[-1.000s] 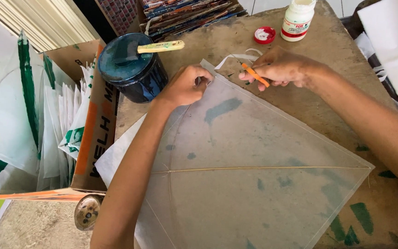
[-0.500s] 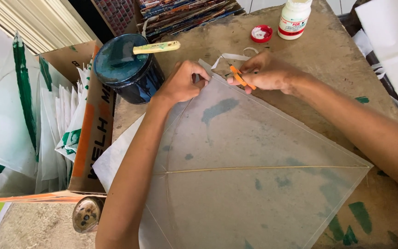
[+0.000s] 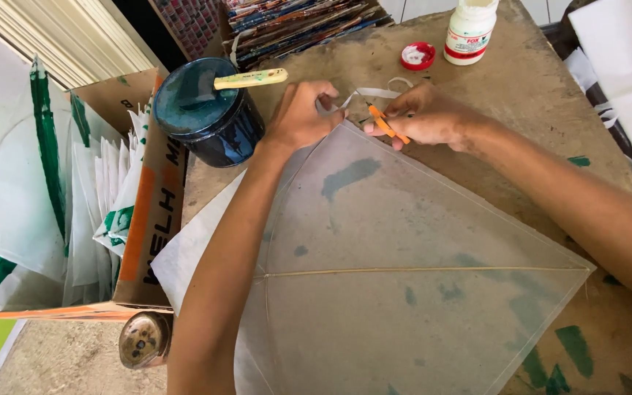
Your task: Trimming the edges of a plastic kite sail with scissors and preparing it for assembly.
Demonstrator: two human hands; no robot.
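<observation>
Both forearms are reaching toward the table's (image 3: 521, 95) far edge. The left hand (image 3: 303, 113) is curling shut, pinching the kite's (image 3: 418, 278) top corner; the right hand (image 3: 433, 117) is gripping small orange scissors (image 3: 386, 124) at a white strip (image 3: 374, 93). The kite is lying flat, spine pointing at the far edge. A white glue bottle (image 3: 469, 29) with a red label is standing at that edge, its red cap (image 3: 418, 56) just beside.

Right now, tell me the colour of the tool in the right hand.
Orange: the tool in the right hand, clearest in the head view.
</observation>
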